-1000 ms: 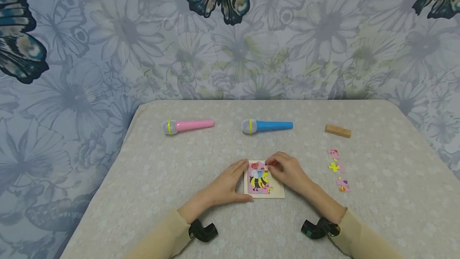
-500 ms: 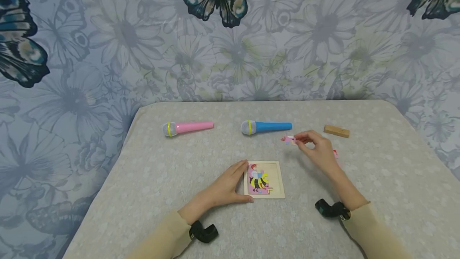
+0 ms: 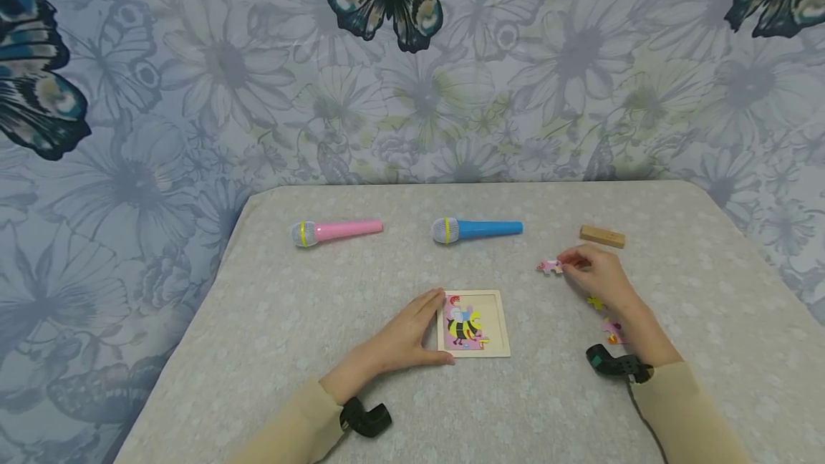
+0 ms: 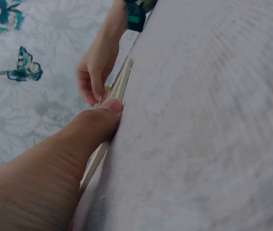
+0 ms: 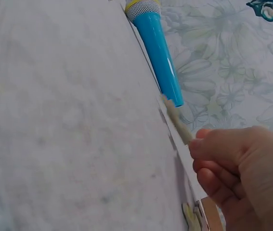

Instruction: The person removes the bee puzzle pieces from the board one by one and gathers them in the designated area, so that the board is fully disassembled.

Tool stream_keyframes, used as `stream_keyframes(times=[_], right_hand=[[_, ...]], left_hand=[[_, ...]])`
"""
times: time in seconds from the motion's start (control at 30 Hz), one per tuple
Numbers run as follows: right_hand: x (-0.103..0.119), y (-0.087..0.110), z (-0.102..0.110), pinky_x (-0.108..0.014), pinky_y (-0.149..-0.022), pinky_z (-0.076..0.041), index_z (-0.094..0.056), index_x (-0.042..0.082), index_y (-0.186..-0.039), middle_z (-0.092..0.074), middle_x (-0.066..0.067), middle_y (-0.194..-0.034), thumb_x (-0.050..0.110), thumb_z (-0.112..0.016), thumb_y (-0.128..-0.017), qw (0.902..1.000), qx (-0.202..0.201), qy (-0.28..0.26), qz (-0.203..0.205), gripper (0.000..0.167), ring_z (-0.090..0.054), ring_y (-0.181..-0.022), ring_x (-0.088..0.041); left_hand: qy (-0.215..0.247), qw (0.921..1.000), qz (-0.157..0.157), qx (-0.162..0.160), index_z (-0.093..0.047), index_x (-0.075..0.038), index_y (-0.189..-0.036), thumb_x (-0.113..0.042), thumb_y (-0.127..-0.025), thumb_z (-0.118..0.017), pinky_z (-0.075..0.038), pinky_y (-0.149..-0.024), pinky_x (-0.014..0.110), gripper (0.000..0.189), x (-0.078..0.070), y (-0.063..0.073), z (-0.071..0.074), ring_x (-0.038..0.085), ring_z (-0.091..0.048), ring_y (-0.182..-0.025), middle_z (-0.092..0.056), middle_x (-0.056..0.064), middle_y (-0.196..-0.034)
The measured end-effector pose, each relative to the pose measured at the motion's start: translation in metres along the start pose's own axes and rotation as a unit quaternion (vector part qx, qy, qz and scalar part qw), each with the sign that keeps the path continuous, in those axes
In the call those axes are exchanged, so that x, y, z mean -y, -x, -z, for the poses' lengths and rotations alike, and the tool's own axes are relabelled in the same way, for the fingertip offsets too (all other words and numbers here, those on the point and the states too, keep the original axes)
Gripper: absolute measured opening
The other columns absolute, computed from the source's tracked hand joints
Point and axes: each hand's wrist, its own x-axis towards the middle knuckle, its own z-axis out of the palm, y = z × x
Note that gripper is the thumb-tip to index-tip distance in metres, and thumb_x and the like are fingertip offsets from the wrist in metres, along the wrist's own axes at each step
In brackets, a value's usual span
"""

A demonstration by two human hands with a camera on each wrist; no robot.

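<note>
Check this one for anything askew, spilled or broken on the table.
Nothing stands out: no spill or damage shows. The part-filled board looks intact, the pink mic and blue mic lie apart, and the loose pieces, partly hidden, look merely unplaced.

Left hand [image 3: 402,339] at the left edge of the puzzle board [image 3: 486,324]: thumb [image 4: 111,105] touching its near-left corner, fingers extended to its far-left corner, wide spread between them. Left arm [image 3: 286,424] angles in from the board's near left. Right hand [image 3: 599,279] beyond and right of the board, well apart; thumb and index pinching a puzzle piece [image 3: 549,268], other fingers curled. Right arm [image 3: 692,414] angles in from the board's near right. Long sleeves on both.
</note>
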Motion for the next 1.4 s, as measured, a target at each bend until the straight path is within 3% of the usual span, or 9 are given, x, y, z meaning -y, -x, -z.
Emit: stream_keyframes(times=[0.33,0.47,0.53,0.67,0.8,0.93,1.03,1.2,1.4], right_hand=[[-0.002,0.003,0.003,-0.020,-0.064,-0.050,-0.069,0.002,-0.094,-0.066,-0.002,-0.082,0.000,-0.070,-0.083,0.9987,0.049,0.013,-0.007,0.011,-0.060,-0.072,-0.012],[0.011,0.001,0.014,-0.016,-0.069,-0.049,-0.066,-0.003,-0.105,-0.067,-0.015,-0.097,0.006,-0.065,-0.089,0.9936,0.072,-0.067,-0.055,0.018,-0.061,-0.081,-0.010],[0.020,-0.001,0.019,-0.018,-0.073,-0.051,-0.063,-0.007,-0.111,-0.064,-0.021,-0.106,0.009,-0.063,-0.092,0.9840,0.086,-0.138,-0.074,0.025,-0.061,-0.087,-0.009],[0.042,-0.006,0.020,-0.026,-0.080,-0.053,-0.058,-0.007,-0.121,-0.058,-0.025,-0.118,0.013,-0.061,-0.093,0.9551,0.141,-0.247,-0.083,0.034,-0.062,-0.098,-0.012],[0.069,-0.007,0.004,-0.029,-0.084,-0.052,-0.058,0.000,-0.124,-0.058,-0.019,-0.122,0.018,-0.063,-0.092,0.9333,0.229,-0.266,-0.075,0.037,-0.060,-0.105,-0.021],[0.089,-0.003,-0.020,-0.027,-0.085,-0.050,-0.060,0.000,-0.123,-0.061,-0.017,-0.120,0.016,-0.066,-0.090,0.9208,0.284,-0.265,-0.035,0.037,-0.059,-0.106,-0.030],[0.097,0.002,-0.039,-0.027,-0.086,-0.050,-0.060,-0.002,-0.121,-0.062,-0.017,-0.116,0.013,-0.067,-0.089,0.9208,0.284,-0.267,0.003,0.036,-0.060,-0.104,-0.030],[0.103,0.011,-0.064,-0.031,-0.086,-0.051,-0.061,-0.004,-0.119,-0.063,-0.014,-0.116,0.008,-0.067,-0.088,0.9274,0.258,-0.270,0.019,0.034,-0.061,-0.100,-0.029],[0.107,0.018,-0.081,-0.039,-0.090,-0.048,-0.062,0.000,-0.120,-0.064,-0.010,-0.116,0.014,-0.073,-0.084,0.9528,0.214,-0.207,0.059,0.040,-0.060,-0.104,-0.027]], left_hand=[[0.001,1.0000,-0.001,0.001,-0.019,0.000,-0.149,-0.058,-0.078,-0.068,-0.020,-0.112,0.036,0.104,-0.001,0.000,0.001,0.021,-0.016,-0.141,-0.018,0.012,-0.155],[0.000,1.0000,-0.002,-0.002,-0.019,0.000,-0.149,-0.058,-0.077,-0.068,-0.021,-0.112,0.036,0.105,-0.001,0.001,0.000,0.021,-0.017,-0.140,-0.019,0.012,-0.154],[-0.001,1.0000,-0.002,-0.002,-0.019,0.000,-0.149,-0.058,-0.077,-0.068,-0.021,-0.112,0.036,0.105,-0.001,0.001,0.000,0.021,-0.017,-0.140,-0.019,0.012,-0.154],[-0.002,1.0000,0.000,-0.002,-0.019,-0.001,-0.149,-0.058,-0.077,-0.068,-0.021,-0.112,0.035,0.104,0.000,0.002,-0.001,0.020,-0.017,-0.140,-0.019,0.011,-0.154],[-0.002,1.0000,-0.001,-0.001,-0.019,-0.001,-0.149,-0.058,-0.077,-0.068,-0.021,-0.112,0.036,0.104,0.001,0.003,0.000,0.020,-0.017,-0.140,-0.019,0.011,-0.154],[-0.002,1.0000,-0.003,0.002,-0.019,-0.001,-0.149,-0.059,-0.078,-0.068,-0.021,-0.112,0.035,0.104,0.000,0.002,0.001,0.020,-0.017,-0.140,-0.019,0.011,-0.154],[-0.002,1.0000,-0.003,0.003,-0.019,-0.001,-0.149,-0.059,-0.078,-0.067,-0.021,-0.112,0.035,0.104,0.000,0.001,0.000,0.020,-0.017,-0.140,-0.019,0.011,-0.154],[0.000,1.0000,-0.003,0.001,-0.019,0.000,-0.149,-0.059,-0.078,-0.067,-0.021,-0.112,0.036,0.104,0.000,0.001,0.001,0.021,-0.017,-0.140,-0.020,0.012,-0.154],[-0.001,1.0000,-0.007,-0.003,-0.019,0.001,-0.149,-0.059,-0.078,-0.068,-0.021,-0.112,0.036,0.104,0.001,0.002,0.001,0.022,-0.018,-0.140,-0.020,0.014,-0.154]])
